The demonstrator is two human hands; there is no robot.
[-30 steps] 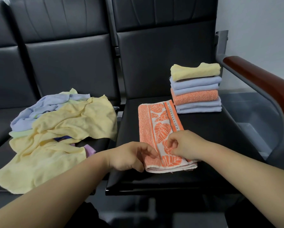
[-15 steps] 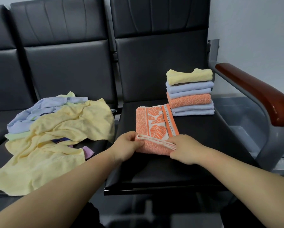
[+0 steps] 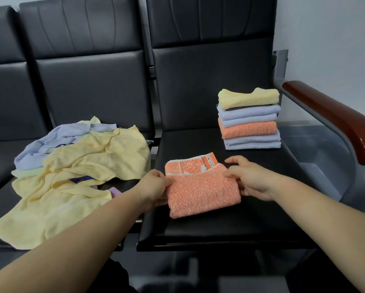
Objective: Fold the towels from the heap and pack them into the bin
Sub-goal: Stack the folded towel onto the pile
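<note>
Orange towel (image 3: 202,193) sits at the 6 o'clock end of the right-hand black seat (image 3: 219,227), folded into a squat rectangle. The plain nubbly orange side faces up. A white-edged strip of the leaf print shows only along its 12 o'clock edge.

I see my left hand (image 3: 154,187) pinching the towel's 9 o'clock edge, thumb on top. My right hand (image 3: 251,178) grasps the 3 o'clock edge near the far corner, thumb on the cloth.

Versus half a second ago, the near flap that both hands held halfway up now lies folded over towards 12 o'clock and covers most of the print. A second ago the towel lay long with the print fully up.

The folded stack (image 3: 249,121) of yellow, blue and orange is at 1 o'clock from the towel, well apart, unchanged. The loose heap (image 3: 78,170), mostly yellow, is on the next seat at 9 o'clock, same as before.
</note>
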